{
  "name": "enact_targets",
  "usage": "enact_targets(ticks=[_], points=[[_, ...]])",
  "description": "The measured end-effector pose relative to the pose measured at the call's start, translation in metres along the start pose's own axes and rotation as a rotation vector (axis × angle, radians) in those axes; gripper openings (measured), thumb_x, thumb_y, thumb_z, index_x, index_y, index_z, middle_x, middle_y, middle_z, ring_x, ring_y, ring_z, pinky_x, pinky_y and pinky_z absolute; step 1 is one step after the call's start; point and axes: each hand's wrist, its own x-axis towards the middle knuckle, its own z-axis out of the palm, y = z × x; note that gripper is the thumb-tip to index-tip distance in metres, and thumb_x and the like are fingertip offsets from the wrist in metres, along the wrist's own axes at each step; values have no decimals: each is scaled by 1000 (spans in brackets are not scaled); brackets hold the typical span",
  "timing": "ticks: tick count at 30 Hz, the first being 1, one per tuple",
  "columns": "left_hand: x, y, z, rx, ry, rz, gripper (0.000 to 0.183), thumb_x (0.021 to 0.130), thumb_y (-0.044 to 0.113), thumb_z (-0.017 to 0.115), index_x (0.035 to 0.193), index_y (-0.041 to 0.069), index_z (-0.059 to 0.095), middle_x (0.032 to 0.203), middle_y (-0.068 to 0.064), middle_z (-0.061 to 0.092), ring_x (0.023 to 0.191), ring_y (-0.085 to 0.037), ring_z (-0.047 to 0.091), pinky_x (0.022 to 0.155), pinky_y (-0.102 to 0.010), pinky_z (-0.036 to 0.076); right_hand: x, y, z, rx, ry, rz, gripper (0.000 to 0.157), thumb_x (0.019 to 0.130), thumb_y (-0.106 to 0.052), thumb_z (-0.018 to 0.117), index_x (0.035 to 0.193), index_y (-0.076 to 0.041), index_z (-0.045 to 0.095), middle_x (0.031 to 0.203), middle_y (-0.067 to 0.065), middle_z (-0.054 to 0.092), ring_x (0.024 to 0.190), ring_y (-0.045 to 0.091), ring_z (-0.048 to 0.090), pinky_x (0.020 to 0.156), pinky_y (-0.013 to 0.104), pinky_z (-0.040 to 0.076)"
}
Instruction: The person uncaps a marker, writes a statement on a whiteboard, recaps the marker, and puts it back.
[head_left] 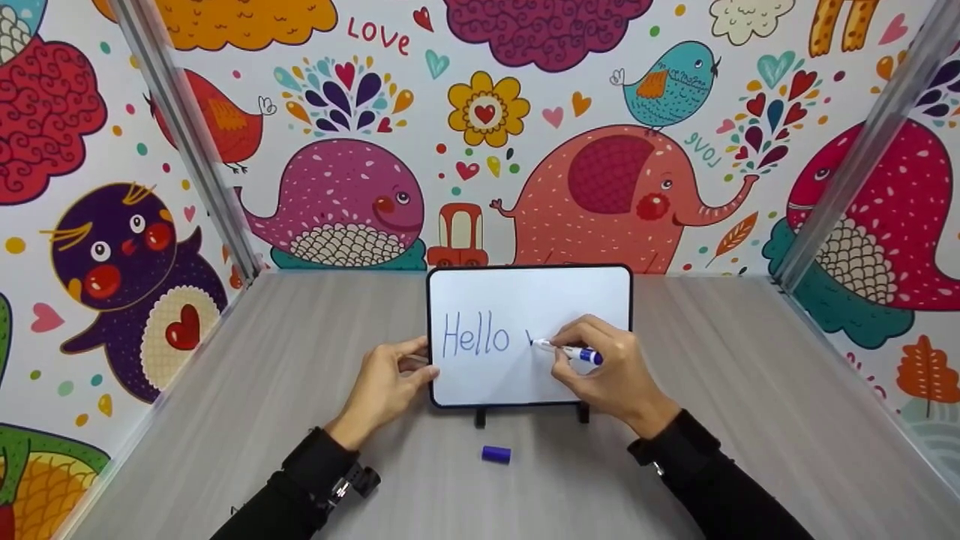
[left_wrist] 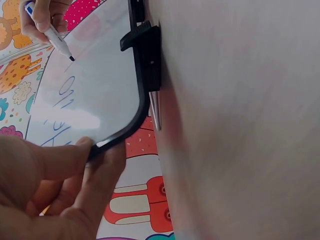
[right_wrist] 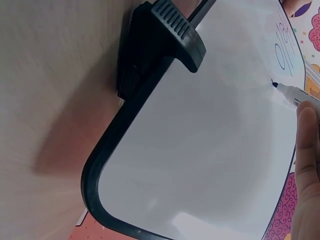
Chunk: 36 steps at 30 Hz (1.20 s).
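A small whiteboard (head_left: 480, 382) with a black frame stands propped on the table, "Hello" written on it in blue and a short new stroke to the right of the word. My left hand (head_left: 386, 386) grips the board's left edge, thumb in front and fingers behind, as the left wrist view shows. Between the thumb and fingers of my right hand (head_left: 611, 371) is a white marker (head_left: 581, 354) with a blue end. Its dark tip meets the board at the new stroke. The marker's blue cap (head_left: 496, 454) lies apart on the table below the board.
Black feet (head_left: 480, 417) hold up the board's lower edge on the grey wood-grain table (head_left: 322, 315). Panels printed with cartoon animals (head_left: 352, 195) rise at the back and both sides, joined by metal corner posts (head_left: 196, 135).
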Motion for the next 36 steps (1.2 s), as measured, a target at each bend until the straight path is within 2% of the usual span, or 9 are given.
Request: enact_targets(ticks=[8, 16, 31, 36], points=[[-1, 0, 0, -8, -4, 2, 52, 100, -10, 85, 149, -16, 69, 128, -31, 84, 111, -39, 87, 96, -42, 74, 1, 0, -3, -72, 30, 19, 17, 91, 6, 88, 105, -2, 84, 101, 5, 83, 94, 15, 82, 94, 15, 68], [0, 0, 0, 4, 1, 5, 52, 100, -10, 85, 149, -16, 68, 131, -32, 83, 111, -39, 87, 97, -43, 74, 2, 1, -4, -89, 37, 13, 18, 91, 6, 89, 106, -2, 84, 102, 6, 83, 93, 16, 82, 92, 16, 69], [1, 0, 2, -6, 5, -34, 54, 100, -12, 84, 150, -16, 67, 136, -33, 81, 113, -40, 87, 97, -36, 73, -1, 1, -4, -32, 13, 23, 15, 88, 6, 85, 97, -5, 84, 94, 1, 83, 89, 14, 82, 88, 17, 69], [1, -1, 1, -3, 5, -20, 53, 99, -11, 84, 149, -16, 68, 135, -34, 81, 112, -41, 87, 96, -38, 73, -1, 2, -5, -16, 6, 18, 15, 87, 7, 84, 97, -4, 83, 94, 4, 83, 87, 14, 81, 87, 16, 68]])
